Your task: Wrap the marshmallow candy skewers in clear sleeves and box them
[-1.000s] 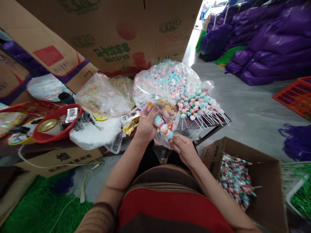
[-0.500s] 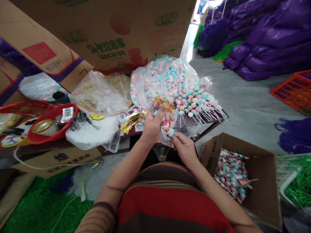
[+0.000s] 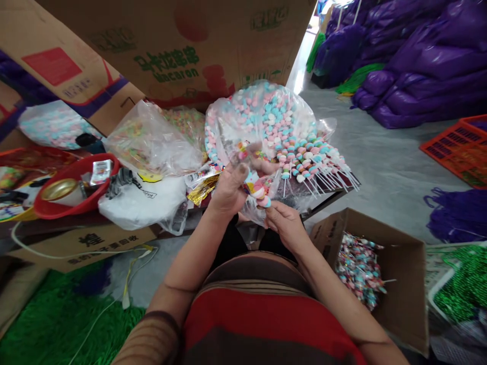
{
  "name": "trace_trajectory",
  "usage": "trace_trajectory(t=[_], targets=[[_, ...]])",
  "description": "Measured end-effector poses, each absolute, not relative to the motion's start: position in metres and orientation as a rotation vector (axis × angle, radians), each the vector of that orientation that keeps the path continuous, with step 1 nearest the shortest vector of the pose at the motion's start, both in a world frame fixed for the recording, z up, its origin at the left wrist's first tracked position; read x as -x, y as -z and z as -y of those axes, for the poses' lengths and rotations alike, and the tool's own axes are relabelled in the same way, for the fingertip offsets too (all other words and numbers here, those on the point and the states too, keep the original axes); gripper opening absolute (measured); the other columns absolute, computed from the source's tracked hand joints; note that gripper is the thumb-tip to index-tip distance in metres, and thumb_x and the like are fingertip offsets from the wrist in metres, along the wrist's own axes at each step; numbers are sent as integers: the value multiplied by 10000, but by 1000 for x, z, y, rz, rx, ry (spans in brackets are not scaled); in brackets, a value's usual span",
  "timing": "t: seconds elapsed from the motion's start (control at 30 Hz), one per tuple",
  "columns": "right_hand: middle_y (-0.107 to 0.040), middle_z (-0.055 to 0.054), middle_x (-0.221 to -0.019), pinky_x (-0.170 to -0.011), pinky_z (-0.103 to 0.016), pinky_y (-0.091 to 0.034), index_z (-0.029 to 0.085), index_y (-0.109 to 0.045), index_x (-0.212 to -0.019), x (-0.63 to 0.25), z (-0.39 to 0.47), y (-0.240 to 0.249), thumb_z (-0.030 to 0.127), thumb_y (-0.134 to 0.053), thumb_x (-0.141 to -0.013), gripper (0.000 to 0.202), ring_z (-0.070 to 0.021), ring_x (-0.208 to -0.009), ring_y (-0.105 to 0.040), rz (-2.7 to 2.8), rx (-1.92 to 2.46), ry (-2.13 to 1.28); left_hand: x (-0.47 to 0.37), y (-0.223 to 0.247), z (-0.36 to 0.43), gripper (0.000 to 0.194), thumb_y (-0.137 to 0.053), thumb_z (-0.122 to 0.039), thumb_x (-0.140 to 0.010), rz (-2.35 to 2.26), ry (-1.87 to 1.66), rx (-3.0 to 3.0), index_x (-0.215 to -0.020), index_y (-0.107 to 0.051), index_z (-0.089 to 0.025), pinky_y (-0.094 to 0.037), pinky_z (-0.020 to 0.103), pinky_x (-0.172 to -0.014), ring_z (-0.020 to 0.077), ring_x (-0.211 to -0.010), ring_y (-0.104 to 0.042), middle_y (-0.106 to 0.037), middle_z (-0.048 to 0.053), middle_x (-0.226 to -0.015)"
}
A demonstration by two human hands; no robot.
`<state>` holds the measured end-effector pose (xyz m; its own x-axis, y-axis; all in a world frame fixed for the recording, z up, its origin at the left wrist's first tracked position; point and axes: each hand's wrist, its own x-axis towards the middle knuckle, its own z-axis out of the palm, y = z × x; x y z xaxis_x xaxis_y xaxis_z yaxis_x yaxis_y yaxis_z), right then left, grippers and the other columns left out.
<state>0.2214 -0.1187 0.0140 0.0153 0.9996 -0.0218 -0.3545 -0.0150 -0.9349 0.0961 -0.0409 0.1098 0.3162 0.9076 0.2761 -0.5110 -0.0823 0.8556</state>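
Note:
A marshmallow skewer (image 3: 262, 196) in pink, white and blue hangs between my hands, partly inside a clear printed wrapper (image 3: 253, 180). My left hand (image 3: 230, 190) is around the wrapper's upper side, its thumb and blurred fingers on either side of the plastic. With thumb and fingertips pinched, my right hand (image 3: 284, 219) grips the skewer's lower end beside a blue marshmallow; the stick itself is hidden. Just beyond lies a pile of marshmallow skewers (image 3: 304, 152), white sticks pointing toward me and to the right. A big clear bag of marshmallows (image 3: 262, 109) stands behind them.
An open carton (image 3: 403, 284) with wrapped sweets stands low at my right. Left on the table are a white plastic bag (image 3: 142, 205), a red basin (image 3: 76, 203), gold ties (image 3: 203, 190) and a bag of small sweets (image 3: 152, 147). A large cardboard box (image 3: 228, 45) rises behind.
My left hand's fingers have spread and shifted slightly left, and the wrapper now shows more around the skewer. My right hand keeps its pinch. The view has moved a little.

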Motion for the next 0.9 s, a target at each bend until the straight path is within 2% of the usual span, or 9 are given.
trace_trajectory(t=[0.07,0.13,0.2,0.3,0.43,0.57,0.67,0.77,0.9], targets=[[-385,104,-472,-484,-241,-335,185,-750,-844,-218,118,-16,635,-776,-790,454,-60,-428,-301,917,947,-1367,-103,-104,45,482,-790,-637,-755,-520,-1244,-1086,-916,-651,-204,-553,258,-627,196,-812,-732,-678,6,-738],[-365,108,-458,-486,-238,-350,185,-716,-781,-214,117,-19,645,-769,-794,463,-58,-420,-303,887,920,-1356,-111,-91,53,451,-750,-607,-809,-574,-1176,-1058,-776,-585,-189,-435,197,-454,115,-564,-629,-627,-17,-651],[-336,110,-434,-488,-239,-367,189,-656,-685,-211,116,-21,666,-758,-795,500,-60,-415,-314,871,893,-1342,-116,-79,62,467,-723,-615,-828,-620,-1068,-1041,-758,-558,-184,-345,180,-376,78,-461,-542,-625,-20,-645],[-431,83,-448,-475,-231,-361,191,-627,-665,-213,115,-23,671,-720,-829,515,-69,-431,-375,925,917,-1315,-116,-73,65,484,-728,-637,-808,-654,-1001,-1012,-774,-552,-187,-386,190,-389,97,-496,-584,-636,-15,-662],[-632,46,-591,-480,-218,-391,198,-736,-909,-218,117,-21,592,-777,-812,408,-83,-486,-501,1028,1003,-1280,-109,-81,56,502,-735,-646,-796,-674,-1196,-1039,-724,-524,-196,-501,215,-521,113,-593,-641,-593,-30,-618],[-642,33,-573,-465,-228,-394,194,-715,-752,-214,117,-18,576,-778,-817,392,-83,-458,-504,960,985,-1256,-107,-69,60,499,-689,-654,-839,-681,-1045,-1064,-751,-534,-187,-411,206,-391,68,-403,-519,-591,-41,-621],[-638,31,-559,-455,-230,-389,198,-682,-695,-211,116,-17,564,-789,-813,400,-89,-458,-512,883,942,-1237,-104,-52,67,491,-736,-639,-813,-629,-886,-1094,-946,-578,-194,-377,210,-347,59,-339,-454,-591,-65,-641],[-638,40,-566,-469,-221,-387,201,-715,-790,-213,116,-17,541,-784,-830,349,-85,-466,-516,857,932,-1213,-95,-45,65,662,-777,-701,-734,-505,-882,-1189,-1142,-563,-225,-494,246,-497,104,-521,-584,-642,-29,-765],[-619,47,-550,-470,-224,-381,196,-708,-813,-216,115,-16,550,-773,-833,360,-81,-450,-482,872,957,-1198,-81,-49,55,539,-554,-743,-889,-696,-995,-1511,-894,-591,-206,-487,303,-699,156,-737,-581,-608,22,-795]])
